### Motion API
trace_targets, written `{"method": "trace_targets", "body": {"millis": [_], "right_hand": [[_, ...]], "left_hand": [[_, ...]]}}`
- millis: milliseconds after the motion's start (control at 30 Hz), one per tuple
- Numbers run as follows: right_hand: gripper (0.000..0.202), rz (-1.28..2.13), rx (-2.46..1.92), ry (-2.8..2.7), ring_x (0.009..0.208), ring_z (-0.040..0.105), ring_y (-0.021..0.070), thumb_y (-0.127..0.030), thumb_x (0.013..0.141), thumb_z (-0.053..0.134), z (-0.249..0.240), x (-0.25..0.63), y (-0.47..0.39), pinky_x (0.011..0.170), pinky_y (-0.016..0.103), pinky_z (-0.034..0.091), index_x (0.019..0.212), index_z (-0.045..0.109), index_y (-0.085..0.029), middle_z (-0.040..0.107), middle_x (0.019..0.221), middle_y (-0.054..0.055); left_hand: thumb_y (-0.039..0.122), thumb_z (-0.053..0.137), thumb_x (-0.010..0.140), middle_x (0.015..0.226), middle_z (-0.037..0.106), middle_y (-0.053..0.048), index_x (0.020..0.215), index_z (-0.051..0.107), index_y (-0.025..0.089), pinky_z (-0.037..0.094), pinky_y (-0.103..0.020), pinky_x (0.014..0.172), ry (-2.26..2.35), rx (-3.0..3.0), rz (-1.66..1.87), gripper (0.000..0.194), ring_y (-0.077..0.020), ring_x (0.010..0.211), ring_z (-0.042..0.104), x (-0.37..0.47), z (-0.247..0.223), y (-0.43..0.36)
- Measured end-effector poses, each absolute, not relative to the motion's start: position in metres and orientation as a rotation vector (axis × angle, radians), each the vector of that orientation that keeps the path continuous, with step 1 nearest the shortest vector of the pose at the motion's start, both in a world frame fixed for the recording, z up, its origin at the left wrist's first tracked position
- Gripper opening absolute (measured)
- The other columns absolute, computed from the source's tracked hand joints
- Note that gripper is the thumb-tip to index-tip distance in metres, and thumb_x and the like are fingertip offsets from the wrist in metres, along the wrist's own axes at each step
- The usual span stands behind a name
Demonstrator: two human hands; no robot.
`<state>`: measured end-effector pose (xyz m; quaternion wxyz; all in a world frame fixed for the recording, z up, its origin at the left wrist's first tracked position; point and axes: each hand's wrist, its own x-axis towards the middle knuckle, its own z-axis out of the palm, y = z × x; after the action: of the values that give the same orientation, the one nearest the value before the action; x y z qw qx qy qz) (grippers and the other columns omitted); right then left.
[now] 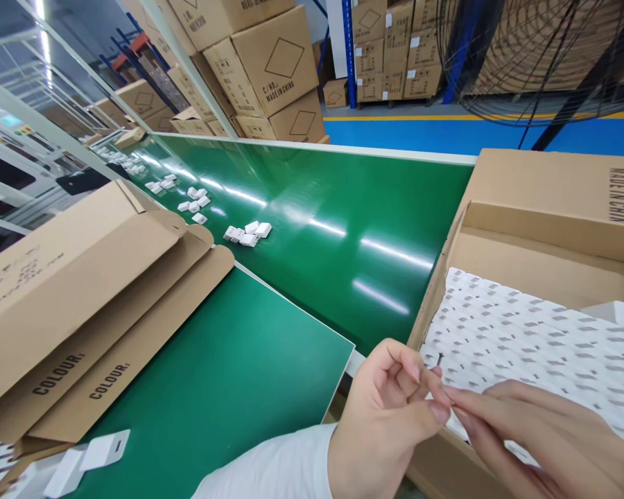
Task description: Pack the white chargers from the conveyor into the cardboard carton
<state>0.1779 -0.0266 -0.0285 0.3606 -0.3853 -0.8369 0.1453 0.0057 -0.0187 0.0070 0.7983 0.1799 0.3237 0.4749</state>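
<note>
My left hand [390,416] is at the lower right of centre, its fingers curled and its thumb and fingertips pressed together. Touching those fingertips is my right hand [546,430], also with thumb and fingers closed. Whatever lies between the fingertips is too small or hidden to make out. Both hands are over the near edge of an open cardboard box [546,270] at the right. Rows of small white pieces [499,326] with grey marks fill its lower part.
A green conveyor belt [312,201] carries clusters of white adapters [248,234]. Flattened cartons [98,291] cover the left of a green table [239,374], near more white adapters [104,449]. Stacked boxes [270,62] and a large fan [546,55] stand beyond.
</note>
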Motion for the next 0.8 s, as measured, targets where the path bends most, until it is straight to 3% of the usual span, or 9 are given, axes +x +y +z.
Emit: {"method": "trace_targets", "body": {"millis": [167,367,800], "right_hand": [[0.034,0.584,-1.013,-2.206,0.066,0.063,0.0119,-0.015,0.085,0.052,-0.04,0.181,-0.036,0.058,0.021,0.052,0.118,0.055,-0.024,0.067,0.079,-0.001],[0.033,0.732,-1.052,-2.091,0.059,0.057,0.0095,-0.016,0.088,0.046,-0.04,0.176,-0.043,0.054,0.021,0.048,0.119,0.051,-0.024,0.06,0.07,-0.003],[0.032,0.756,-1.071,-2.087,0.058,0.056,0.0129,-0.022,0.087,0.048,-0.041,0.183,-0.041,0.053,0.026,0.048,0.118,0.053,-0.027,0.059,0.069,-0.002]], "left_hand": [[0.006,0.08,0.053,0.066,0.058,0.005,0.071,0.044,0.018,0.041,-0.022,0.076,0.699,0.334,0.973,0.042,-0.007,0.072,0.056,0.005,0.008,-0.018],[0.004,0.079,0.054,0.07,0.058,0.006,0.07,0.046,0.016,0.04,-0.027,0.089,0.669,0.322,0.967,0.039,-0.0046,0.067,0.057,0.004,0.009,-0.016],[0.003,0.079,0.053,0.071,0.057,0.006,0.068,0.047,0.016,0.037,-0.033,0.098,0.675,0.307,0.956,0.038,-0.0038,0.062,0.058,0.004,0.01,-0.015]]}}
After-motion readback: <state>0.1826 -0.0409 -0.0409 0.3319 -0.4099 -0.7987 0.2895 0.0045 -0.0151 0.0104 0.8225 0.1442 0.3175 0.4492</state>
